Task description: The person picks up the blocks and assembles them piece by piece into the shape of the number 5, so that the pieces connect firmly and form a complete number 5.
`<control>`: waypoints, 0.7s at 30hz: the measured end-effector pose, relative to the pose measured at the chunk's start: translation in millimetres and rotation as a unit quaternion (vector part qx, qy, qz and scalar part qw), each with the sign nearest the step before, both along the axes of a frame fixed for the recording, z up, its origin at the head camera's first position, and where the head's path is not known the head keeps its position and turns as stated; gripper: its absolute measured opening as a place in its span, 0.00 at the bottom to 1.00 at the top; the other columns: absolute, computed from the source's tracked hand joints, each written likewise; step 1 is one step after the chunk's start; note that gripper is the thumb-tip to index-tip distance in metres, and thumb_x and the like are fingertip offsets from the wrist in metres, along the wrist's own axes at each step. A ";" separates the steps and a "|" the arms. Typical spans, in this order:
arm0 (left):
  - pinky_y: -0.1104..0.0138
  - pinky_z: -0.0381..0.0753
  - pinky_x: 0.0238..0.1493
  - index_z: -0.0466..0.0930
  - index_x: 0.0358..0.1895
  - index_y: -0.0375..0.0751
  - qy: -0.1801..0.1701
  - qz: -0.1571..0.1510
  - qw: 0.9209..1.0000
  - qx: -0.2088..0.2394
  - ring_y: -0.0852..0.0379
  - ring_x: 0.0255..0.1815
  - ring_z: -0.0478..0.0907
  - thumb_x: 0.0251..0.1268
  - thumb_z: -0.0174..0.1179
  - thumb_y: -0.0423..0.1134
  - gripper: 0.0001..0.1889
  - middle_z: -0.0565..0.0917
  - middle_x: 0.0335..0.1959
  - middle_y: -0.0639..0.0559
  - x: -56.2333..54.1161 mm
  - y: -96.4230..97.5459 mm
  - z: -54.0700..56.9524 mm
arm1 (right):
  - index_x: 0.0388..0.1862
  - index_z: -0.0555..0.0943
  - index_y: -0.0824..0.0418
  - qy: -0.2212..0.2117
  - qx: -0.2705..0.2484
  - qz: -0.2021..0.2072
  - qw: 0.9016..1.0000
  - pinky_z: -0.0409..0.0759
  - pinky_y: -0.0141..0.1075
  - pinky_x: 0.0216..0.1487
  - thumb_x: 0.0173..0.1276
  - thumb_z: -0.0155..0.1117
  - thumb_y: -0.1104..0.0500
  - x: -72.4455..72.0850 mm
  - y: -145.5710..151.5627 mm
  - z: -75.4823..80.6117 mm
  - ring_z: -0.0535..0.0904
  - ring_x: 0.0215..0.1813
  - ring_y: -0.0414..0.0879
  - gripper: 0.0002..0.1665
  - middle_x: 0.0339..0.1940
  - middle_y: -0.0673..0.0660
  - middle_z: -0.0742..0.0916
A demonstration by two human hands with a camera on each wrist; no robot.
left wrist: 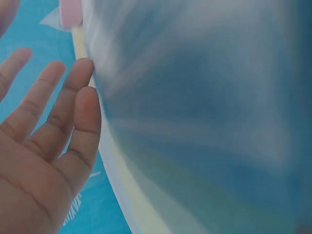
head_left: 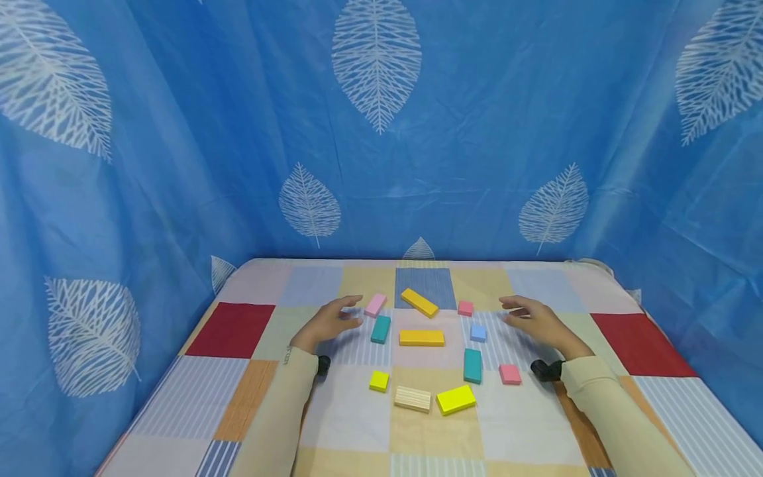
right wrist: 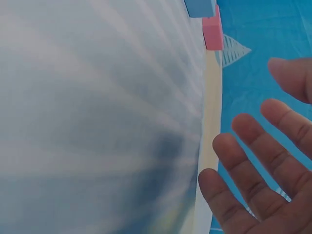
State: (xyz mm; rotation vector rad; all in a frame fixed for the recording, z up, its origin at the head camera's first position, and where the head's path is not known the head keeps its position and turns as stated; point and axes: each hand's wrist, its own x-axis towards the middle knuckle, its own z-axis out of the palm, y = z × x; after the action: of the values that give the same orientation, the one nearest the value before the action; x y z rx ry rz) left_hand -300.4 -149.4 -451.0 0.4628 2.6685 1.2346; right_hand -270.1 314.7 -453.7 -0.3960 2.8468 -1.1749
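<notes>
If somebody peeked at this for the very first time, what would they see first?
Probably the colourful blocks scattered in the middle of the patchwork table: a long orange block at the centre, a bright yellow block nearer the person and a teal block beside it. The left hand and right hand hover open on either side of them, holding nothing. Behind stands a big blue curtain with white leaves.

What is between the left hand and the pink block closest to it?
Nothing visible. The left hand hovers open just left of the pink block, with only bare patchwork cloth between them. The teal block lies nearer the person, off that line.
</notes>
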 end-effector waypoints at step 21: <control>0.47 0.77 0.72 0.66 0.83 0.41 -0.079 0.010 0.996 -0.026 0.36 0.71 0.76 0.77 0.67 0.34 0.35 0.76 0.74 0.33 -31.3 16.3 6.6 | 0.72 0.75 0.75 -0.059 0.005 0.032 0.998 0.77 0.66 0.69 0.81 0.65 0.61 -28.4 -27.4 11.3 0.79 0.66 0.73 0.28 0.68 0.77 0.81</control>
State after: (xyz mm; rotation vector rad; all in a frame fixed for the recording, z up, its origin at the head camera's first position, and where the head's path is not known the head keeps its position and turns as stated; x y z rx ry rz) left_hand -331.7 -133.1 -444.5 0.3184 2.5703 1.1529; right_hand -298.5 287.3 -442.4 -0.4006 2.7181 -1.1333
